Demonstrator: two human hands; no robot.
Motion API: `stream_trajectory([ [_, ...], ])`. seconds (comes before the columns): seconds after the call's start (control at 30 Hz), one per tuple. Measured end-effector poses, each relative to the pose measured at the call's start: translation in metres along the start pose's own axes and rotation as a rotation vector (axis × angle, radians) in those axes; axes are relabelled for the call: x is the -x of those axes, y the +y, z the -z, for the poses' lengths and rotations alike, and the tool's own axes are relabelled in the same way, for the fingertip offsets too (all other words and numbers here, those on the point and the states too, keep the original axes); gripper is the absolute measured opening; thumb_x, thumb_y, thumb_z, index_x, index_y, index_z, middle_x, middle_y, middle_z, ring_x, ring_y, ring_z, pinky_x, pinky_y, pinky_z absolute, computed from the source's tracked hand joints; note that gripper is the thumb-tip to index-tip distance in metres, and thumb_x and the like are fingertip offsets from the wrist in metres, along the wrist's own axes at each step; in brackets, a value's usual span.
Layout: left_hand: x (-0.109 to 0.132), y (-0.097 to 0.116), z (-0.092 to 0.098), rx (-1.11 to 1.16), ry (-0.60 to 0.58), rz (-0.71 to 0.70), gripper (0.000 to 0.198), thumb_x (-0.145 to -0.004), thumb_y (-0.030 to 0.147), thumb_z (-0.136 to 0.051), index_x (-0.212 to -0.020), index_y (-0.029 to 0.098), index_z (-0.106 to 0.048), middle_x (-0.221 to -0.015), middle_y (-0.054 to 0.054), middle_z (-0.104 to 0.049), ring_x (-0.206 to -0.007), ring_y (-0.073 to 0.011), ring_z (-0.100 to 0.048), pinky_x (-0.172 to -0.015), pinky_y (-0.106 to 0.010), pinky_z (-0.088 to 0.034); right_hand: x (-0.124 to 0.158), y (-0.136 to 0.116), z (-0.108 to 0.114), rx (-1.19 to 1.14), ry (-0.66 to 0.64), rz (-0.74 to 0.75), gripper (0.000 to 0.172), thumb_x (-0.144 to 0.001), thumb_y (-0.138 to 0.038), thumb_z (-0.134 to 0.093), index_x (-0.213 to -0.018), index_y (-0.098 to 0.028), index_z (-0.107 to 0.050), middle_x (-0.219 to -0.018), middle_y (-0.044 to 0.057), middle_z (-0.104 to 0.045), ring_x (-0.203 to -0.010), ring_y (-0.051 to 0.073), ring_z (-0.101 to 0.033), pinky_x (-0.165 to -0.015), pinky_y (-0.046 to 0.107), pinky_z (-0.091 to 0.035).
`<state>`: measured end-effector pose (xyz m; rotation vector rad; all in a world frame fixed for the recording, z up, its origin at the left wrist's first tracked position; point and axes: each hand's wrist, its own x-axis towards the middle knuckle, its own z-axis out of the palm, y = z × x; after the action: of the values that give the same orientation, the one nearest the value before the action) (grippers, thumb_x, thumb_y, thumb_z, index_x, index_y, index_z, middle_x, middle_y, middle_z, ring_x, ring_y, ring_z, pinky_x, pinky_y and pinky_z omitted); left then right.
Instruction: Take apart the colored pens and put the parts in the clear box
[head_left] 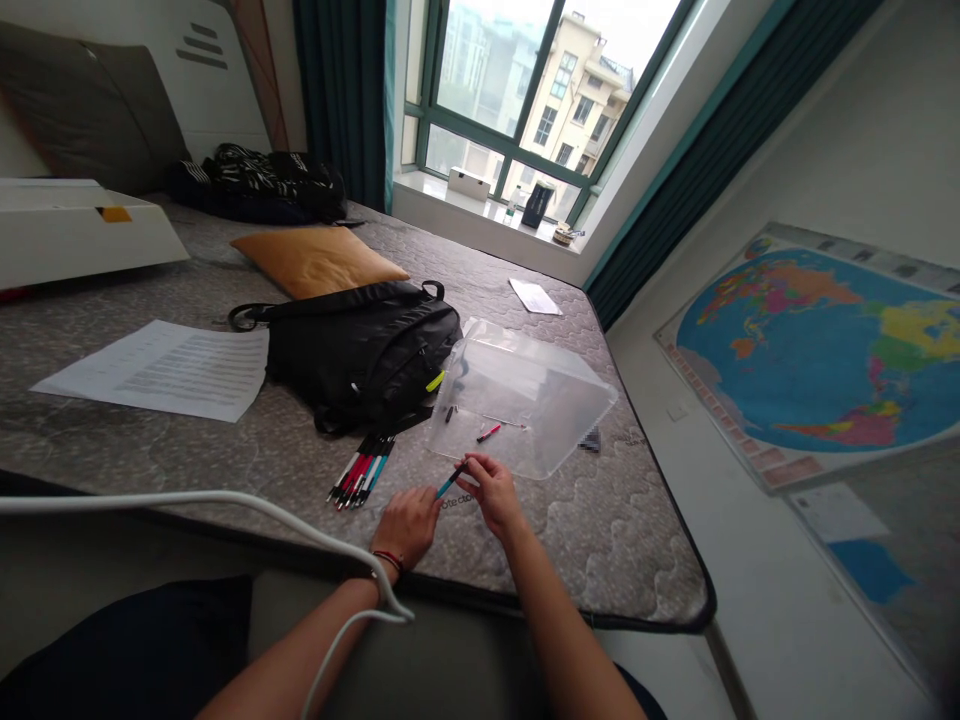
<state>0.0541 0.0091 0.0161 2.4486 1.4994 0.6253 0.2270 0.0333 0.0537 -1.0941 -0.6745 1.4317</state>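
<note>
White cable [232, 498] crosses left forearm [285, 655]; fingers [478, 466] hold probable pen [448, 484] near tub [559, 410].

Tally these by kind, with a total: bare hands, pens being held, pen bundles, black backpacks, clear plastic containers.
Bare hands: 2 (left hand, right hand)
Held pen: 1
Pen bundle: 1
Black backpack: 1
Clear plastic container: 1
Total: 6
</note>
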Motion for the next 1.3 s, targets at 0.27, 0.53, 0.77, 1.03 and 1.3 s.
stream_trajectory([
  [0.27, 0.0, 0.001, 0.003, 0.01, -0.02, 0.002, 0.03, -0.102, 0.031, -0.031, -0.092, 0.019, -0.057, -0.086, -0.005, -0.064, -0.081, -0.0203, -0.055, -0.075, -0.033, -0.031, 0.004, 0.006, -0.008, -0.006, 0.025, 0.001, 0.032, -0.073, -0.039, -0.08, -0.089, -0.017, -0.063, -0.093, 0.006, -0.071, -0.096, 0.022, -0.068, -0.078, 0.034, -0.056],
  [0.53, 0.0, 0.004, 0.004, 0.02, -0.032, 0.005, 0.03, -0.102, 0.029, -0.032, -0.092, 0.019, -0.058, -0.087, -0.005, -0.064, -0.084, -0.0199, -0.055, -0.076, -0.032, -0.031, 0.003, 0.009, -0.01, -0.065, 0.037, -0.057, 0.037, -0.069, -0.038, -0.082, -0.096, -0.016, -0.068, -0.085, 0.003, -0.068, -0.086, 0.017, -0.065, -0.076, 0.031, -0.054],
  [0.77, 0.0, 0.005, 0.004, 0.014, -0.038, 0.009, 0.03, -0.101, 0.026, -0.032, -0.093, 0.02, -0.06, -0.089, -0.006, -0.067, -0.086, -0.0209, -0.059, -0.078, -0.033, -0.034, 0.014, 0.029, -0.013, -0.32, 0.028, -0.03, 0.031, -0.07, -0.032, -0.082, -0.095, -0.022, -0.067, -0.09, 0.003, -0.069, -0.086, 0.018, -0.064, -0.078, 0.032, -0.051],
  [1.03, -0.002, 0.008, 0.006, 0.007, -0.085, 0.037, 0.034, -0.1, 0.025, -0.03, -0.094, 0.02, -0.063, -0.091, -0.009, -0.068, -0.088, -0.0206, -0.06, -0.08, -0.033, -0.038, 0.026, 0.045, -0.004, -0.709, -0.19, -0.092, 0.045, -0.085, -0.046, -0.065, -0.125, -0.027, -0.061, -0.128, 0.008, -0.063, -0.116, 0.025, -0.059, -0.091, 0.039, -0.046],
  [1.3, -0.001, 0.01, 0.005, 0.013, -0.074, 0.034, 0.03, -0.099, 0.024, -0.034, -0.099, 0.022, -0.064, -0.094, -0.006, -0.069, -0.091, -0.0188, -0.062, -0.082, -0.03, -0.039, 0.009, 0.07, 0.004, -0.745, 0.016, -0.006, 0.023, -0.077, -0.033, -0.078, -0.095, -0.024, -0.068, -0.095, 0.002, -0.07, -0.089, 0.018, -0.065, -0.079, 0.034, -0.049],
])
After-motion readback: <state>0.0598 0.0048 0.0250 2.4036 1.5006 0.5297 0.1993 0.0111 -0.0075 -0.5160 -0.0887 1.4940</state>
